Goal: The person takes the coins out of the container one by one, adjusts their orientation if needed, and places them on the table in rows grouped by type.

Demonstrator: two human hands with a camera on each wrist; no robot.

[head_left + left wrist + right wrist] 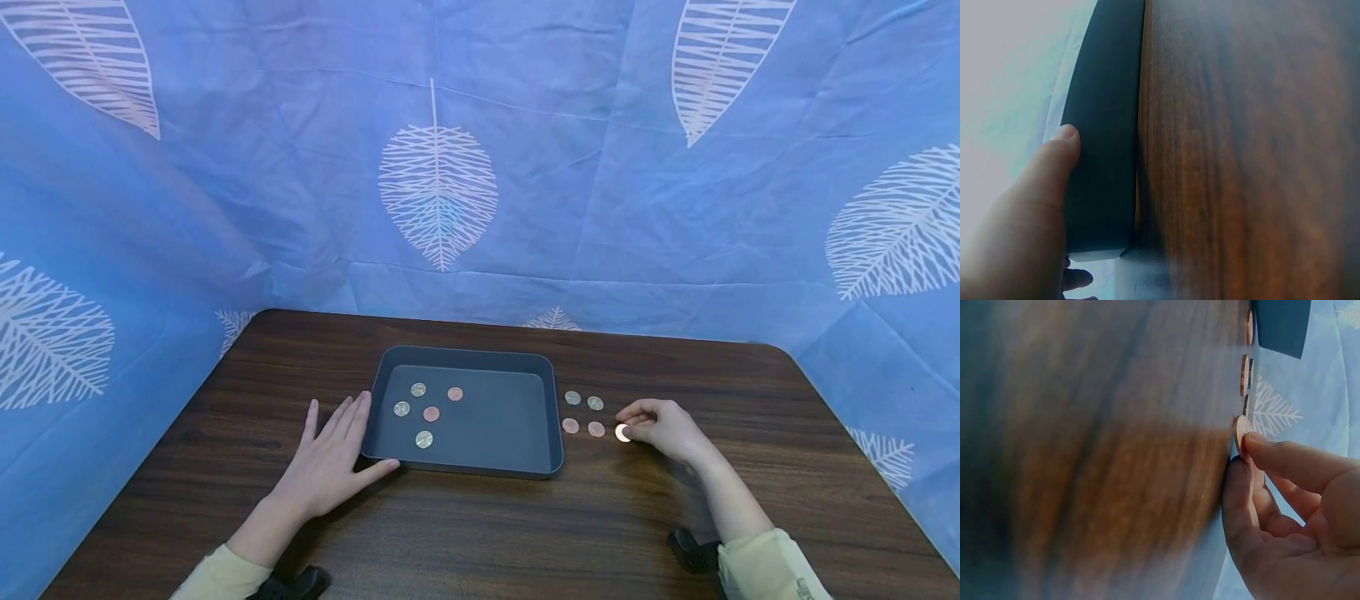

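Note:
My right hand [667, 429] pinches a coppery coin [622, 432] between thumb and fingers at the tabletop, right of the tray. In the right wrist view that coin [1240, 436] is tilted up on edge, its lower rim close to the wood. Beside it lie two silvery coins [572, 397] and two copper coins [596, 429]. My left hand [326, 467] spreads its straight fingers along the left end of a dark grey tray [480, 468], thumb by the front wall. Inside the tray are several silvery coins [424, 439] and two copper ones [431, 413].
Everything rests on a dark brown wooden table [480, 533] with rounded far corners. Behind it and at the sides hangs a blue cloth [540, 208] with white leaf prints. Black wrist straps [693, 550] sit on both arms.

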